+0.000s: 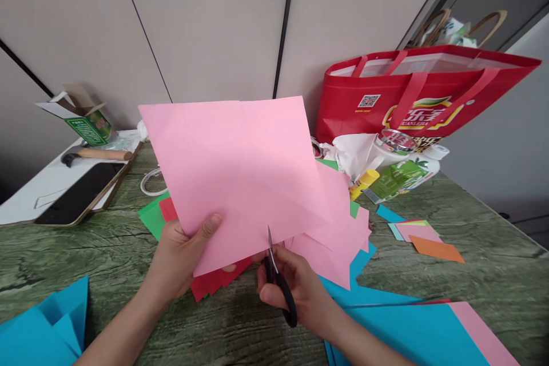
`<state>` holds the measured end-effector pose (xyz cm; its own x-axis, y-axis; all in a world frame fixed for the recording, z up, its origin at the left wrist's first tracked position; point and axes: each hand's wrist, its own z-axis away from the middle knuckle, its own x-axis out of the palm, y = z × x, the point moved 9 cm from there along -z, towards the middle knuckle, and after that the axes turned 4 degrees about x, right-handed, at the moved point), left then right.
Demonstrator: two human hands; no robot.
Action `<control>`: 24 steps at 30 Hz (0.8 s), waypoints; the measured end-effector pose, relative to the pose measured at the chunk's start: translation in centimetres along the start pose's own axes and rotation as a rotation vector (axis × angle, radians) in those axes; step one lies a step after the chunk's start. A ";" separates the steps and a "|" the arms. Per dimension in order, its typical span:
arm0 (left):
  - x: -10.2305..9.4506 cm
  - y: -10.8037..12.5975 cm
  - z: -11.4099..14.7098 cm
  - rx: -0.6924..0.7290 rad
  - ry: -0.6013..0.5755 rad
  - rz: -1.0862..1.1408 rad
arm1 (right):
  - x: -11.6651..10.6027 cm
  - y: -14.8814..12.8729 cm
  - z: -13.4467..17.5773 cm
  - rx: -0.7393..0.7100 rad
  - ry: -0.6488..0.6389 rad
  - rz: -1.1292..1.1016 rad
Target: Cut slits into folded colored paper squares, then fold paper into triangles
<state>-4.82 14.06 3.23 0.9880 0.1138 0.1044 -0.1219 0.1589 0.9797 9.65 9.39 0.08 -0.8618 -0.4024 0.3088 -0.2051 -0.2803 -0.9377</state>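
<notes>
A large sheet of pink paper (240, 171) is held up in front of me, its lower left part pinched by my left hand (184, 251) with the thumb on top. My right hand (295, 286) grips black-handled scissors (281, 289). Their blade reaches over the lower edge of the pink sheet, right of the middle. Behind and below the sheet lie red paper (221, 283), green paper (152, 218) and more pink pieces (334, 251). The sheet hides much of that pile.
Blue sheets (407, 326) lie at front right, folded blue paper (47, 320) at front left. Small coloured scraps (435, 246), a yellow glue stick (364, 183) and a red bag (386, 97) stand or lie right. A phone (81, 191), a wooden-handled tool (105, 154) and a green box (90, 126) sit left.
</notes>
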 end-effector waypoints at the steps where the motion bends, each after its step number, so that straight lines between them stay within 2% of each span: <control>1: 0.0 0.0 0.0 0.001 -0.002 -0.004 | 0.0 0.0 0.0 -0.004 0.001 -0.009; 7: -0.2 0.2 0.1 0.015 0.021 -0.017 | -0.2 0.2 0.0 -0.021 0.003 -0.031; 15: 0.2 0.0 0.0 -0.015 0.000 0.006 | -0.4 0.9 -0.1 0.052 0.046 -0.052; 20: -0.3 0.2 0.0 0.004 0.049 0.023 | -0.5 1.0 -0.1 0.073 0.064 -0.030; 24: 0.1 0.2 0.1 -0.017 0.019 0.017 | -0.6 1.3 -0.1 0.086 0.073 -0.034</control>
<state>-4.76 13.99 3.44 0.9839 0.1349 0.1174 -0.1401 0.1733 0.9749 9.88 9.36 -1.34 -0.8874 -0.3272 0.3248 -0.1972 -0.3674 -0.9089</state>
